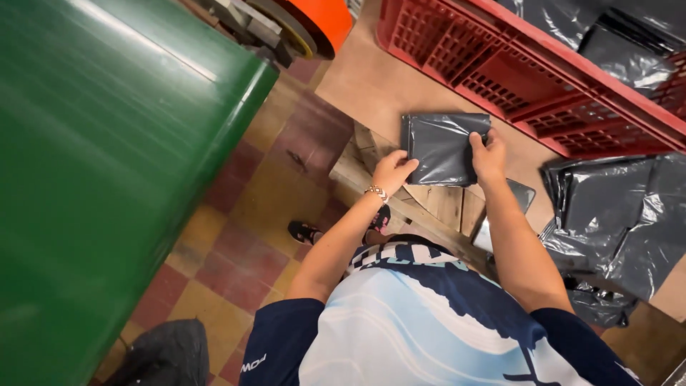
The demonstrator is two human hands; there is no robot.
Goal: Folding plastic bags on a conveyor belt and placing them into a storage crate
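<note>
at the far left a wide green conveyor belt (pixel 107 164) runs along the room, with an orange roller guard (pixel 325 21) at its top end. beside it the floor is of red and yellow tiles (pixel 243 243). the person's left hand (pixel 391 171) grips the lower left edge of a folded dark grey plastic bag (pixel 441 146), with the thumb on top. the bag lies flat on a wooden table (pixel 371 86). the right hand (pixel 489 156) pinches the right edge of the same bag, with fingers curled over it. behind the bag stands a red plastic crate (pixel 514 78). at the far right loose grey plastic bags (pixel 614 214) lie in a pile.
</note>
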